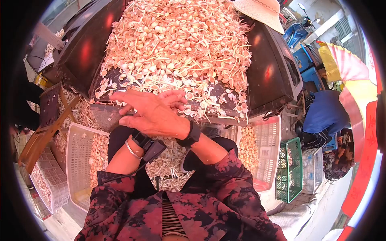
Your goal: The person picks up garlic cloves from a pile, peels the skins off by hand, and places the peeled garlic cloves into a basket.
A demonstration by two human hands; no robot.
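Observation:
My right hand (pixel 152 114) lies palm down at the near edge of a dark table (pixel 100 107), fingers spread and pointing left, with a black band on its wrist. It covers my left hand, which is almost wholly hidden beneath it. Only my left wrist (pixel 128 154) shows, with a silver bracelet and a black strapped device. Whether anything is held under the hands cannot be seen. Just beyond the fingers rises a big pile of garlic cloves and stems (pixel 177 40).
White baskets of garlic stand at the lower left (pixel 78 138) and right (pixel 269 140), with a green crate (pixel 295 168) beside the right one. A wooden chair (pixel 40 132) is at left. A person in blue (pixel 323 112) crouches at right. A straw hat (pixel 261 10) rests at the top.

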